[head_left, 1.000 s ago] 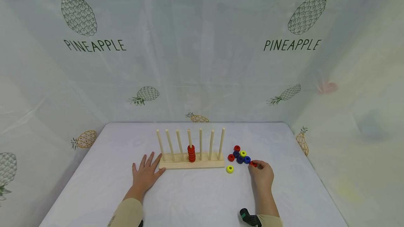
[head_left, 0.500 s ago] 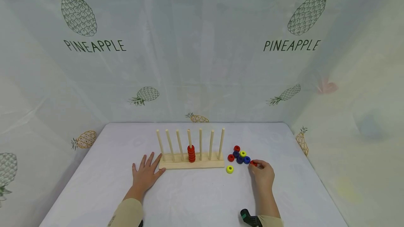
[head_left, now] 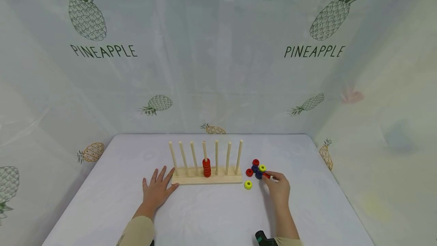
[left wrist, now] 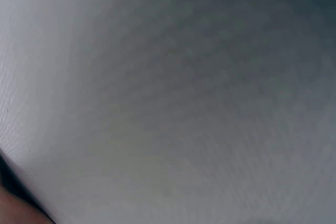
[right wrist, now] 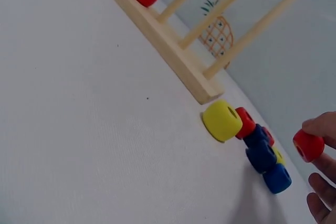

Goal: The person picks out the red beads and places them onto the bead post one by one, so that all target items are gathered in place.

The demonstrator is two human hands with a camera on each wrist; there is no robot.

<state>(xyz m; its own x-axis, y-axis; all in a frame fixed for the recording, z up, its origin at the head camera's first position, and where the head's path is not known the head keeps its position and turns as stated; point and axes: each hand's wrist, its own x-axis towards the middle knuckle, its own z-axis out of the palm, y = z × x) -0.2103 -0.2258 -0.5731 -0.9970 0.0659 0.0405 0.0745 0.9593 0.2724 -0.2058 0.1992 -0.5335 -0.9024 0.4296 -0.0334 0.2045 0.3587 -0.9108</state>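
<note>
My right hand [head_left: 280,192] pinches a red bead [right wrist: 308,146] between thumb and fingers, raised over the table beside a cluster of loose beads. Palm down, my left hand [head_left: 156,193] rests on the table with fingers spread. Its thumb and index fingertips are right at the left end of a wooden peg rack [head_left: 191,180]. Several red beads [head_left: 206,168] are stacked on the rack's middle peg. In the right wrist view, a blue bead [right wrist: 276,178] lies below the held one; in the head view, the right hand hides it.
Right of the rack lie loose red [head_left: 249,172], dark blue [head_left: 259,175] and yellow beads [head_left: 262,167], bunched together. One yellow bead [head_left: 248,185] lies apart, nearer the front. The white table [head_left: 211,219] meets a pineapple-print curtain [head_left: 218,67] at its back edge.
My right hand has moved left with the red bead, from the right side of the cluster to over its edge. The left hand stays in place.
</note>
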